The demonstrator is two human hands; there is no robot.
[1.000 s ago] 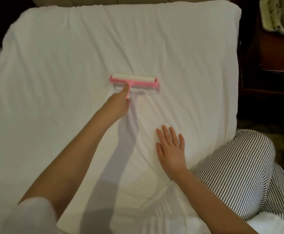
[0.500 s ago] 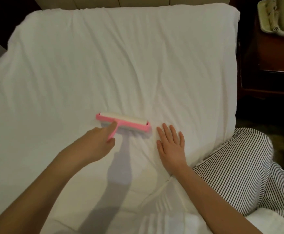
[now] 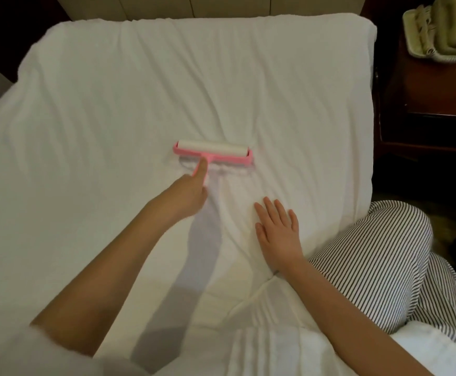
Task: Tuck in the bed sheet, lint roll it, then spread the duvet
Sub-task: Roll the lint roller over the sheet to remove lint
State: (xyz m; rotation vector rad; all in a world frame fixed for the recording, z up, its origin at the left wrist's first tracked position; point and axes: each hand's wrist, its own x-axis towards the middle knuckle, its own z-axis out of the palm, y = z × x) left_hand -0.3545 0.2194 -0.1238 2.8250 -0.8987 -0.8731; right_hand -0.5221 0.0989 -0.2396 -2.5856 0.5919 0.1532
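The white bed sheet covered the mattress across nearly the whole frame, lying mostly flat but creased with long soft wrinkles that ran from the upper left and upper right toward the centre. The lint roller, a pink T-shaped frame carrying a white roll, lay on the sheet just left of the frame's centre with the roll set crosswise. Its pink handle pointed down toward the lower left, gripped by the left hand, whose index finger lay along it.
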